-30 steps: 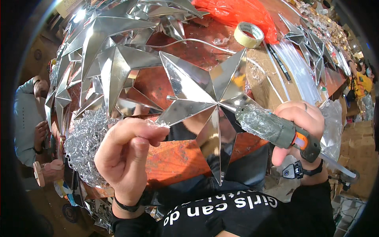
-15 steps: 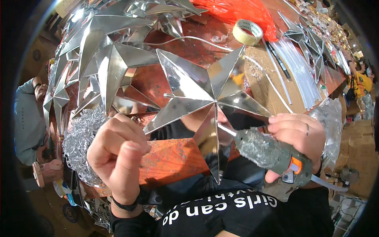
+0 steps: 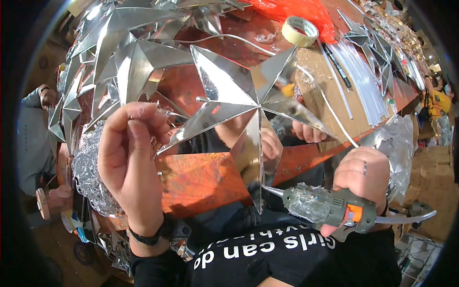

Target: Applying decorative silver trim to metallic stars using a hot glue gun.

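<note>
Silver star (image 3: 260,100) between the two hands, glue gun (image 3: 318,205) in the right hand (image 3: 362,173).
A pile of silver stars (image 3: 126,71) crowds the space beyond the left hand (image 3: 124,167), with a tinsel bundle (image 3: 87,167) beside its outer side; clear sticks (image 3: 363,91) lie beyond the right. The left hand is raised, its fingers curled toward the thumb; whether they pinch anything cannot be told. The right wraps the gun's body, nozzle at the star's lower point, which reaches past the near edge of the red table (image 3: 205,178).

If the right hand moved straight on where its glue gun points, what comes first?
Most likely the lower ray of the silver star; the nozzle looks very close, though depth is unclear.
</note>
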`<state>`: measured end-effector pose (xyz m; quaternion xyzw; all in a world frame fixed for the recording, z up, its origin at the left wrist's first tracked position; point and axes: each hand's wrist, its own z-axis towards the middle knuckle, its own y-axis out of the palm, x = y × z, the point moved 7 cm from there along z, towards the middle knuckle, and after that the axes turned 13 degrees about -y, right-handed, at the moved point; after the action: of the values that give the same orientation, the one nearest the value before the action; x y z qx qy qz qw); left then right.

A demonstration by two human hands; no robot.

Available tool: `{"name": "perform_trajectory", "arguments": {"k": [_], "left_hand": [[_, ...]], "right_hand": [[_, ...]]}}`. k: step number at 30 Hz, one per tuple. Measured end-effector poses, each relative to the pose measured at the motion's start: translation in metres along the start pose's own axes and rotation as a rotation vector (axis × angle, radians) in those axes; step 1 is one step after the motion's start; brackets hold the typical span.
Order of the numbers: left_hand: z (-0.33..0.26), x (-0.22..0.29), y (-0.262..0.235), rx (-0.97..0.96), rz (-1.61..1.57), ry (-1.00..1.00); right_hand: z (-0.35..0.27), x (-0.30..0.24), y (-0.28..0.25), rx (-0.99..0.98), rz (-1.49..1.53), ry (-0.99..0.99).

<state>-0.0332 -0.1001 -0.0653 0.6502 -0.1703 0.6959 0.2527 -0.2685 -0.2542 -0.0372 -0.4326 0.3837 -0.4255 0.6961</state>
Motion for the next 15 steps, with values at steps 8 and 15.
{"name": "perform_trajectory", "arguments": {"k": [8, 15], "left_hand": [[0.001, -0.003, 0.003, 0.016, 0.043, 0.039], [-0.001, 0.003, 0.009, -0.038, 0.004, 0.012]], "right_hand": [[-0.003, -0.009, -0.001, 0.211, 0.104, -0.029], [-0.008, -0.009, 0.012, 0.048, 0.086, 0.065]]}}
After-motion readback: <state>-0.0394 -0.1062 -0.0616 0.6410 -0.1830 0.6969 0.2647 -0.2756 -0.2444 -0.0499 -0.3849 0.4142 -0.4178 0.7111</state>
